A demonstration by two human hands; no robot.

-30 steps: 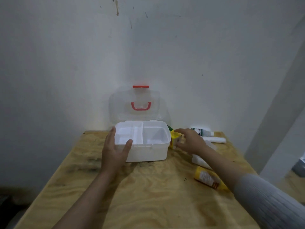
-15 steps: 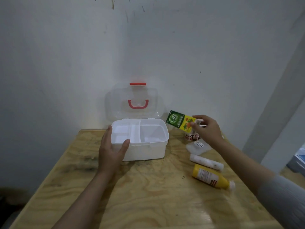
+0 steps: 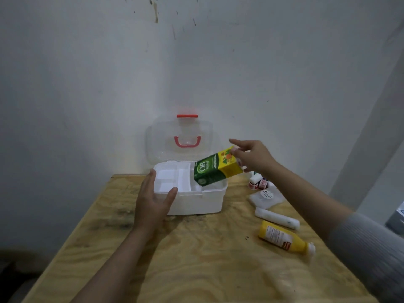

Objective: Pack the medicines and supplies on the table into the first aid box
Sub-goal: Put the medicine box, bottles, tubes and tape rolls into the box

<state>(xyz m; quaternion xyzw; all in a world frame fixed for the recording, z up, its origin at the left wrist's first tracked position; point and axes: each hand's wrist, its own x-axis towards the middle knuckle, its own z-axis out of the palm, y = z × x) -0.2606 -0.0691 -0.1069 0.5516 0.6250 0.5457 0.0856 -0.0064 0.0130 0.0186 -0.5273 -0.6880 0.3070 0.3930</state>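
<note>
Now our right hand [image 3: 251, 157] pinches the yellow end of the green and yellow carton [image 3: 215, 169], tilted green end down into the right compartment of the first aid box [image 3: 196, 203]. Our left hand [image 3: 153, 200] lies open against the box's front left corner, bracing it. We should level the carton, lower it flat, then let go, keeping the box pinned on the worktop [image 3: 196, 259].
</note>
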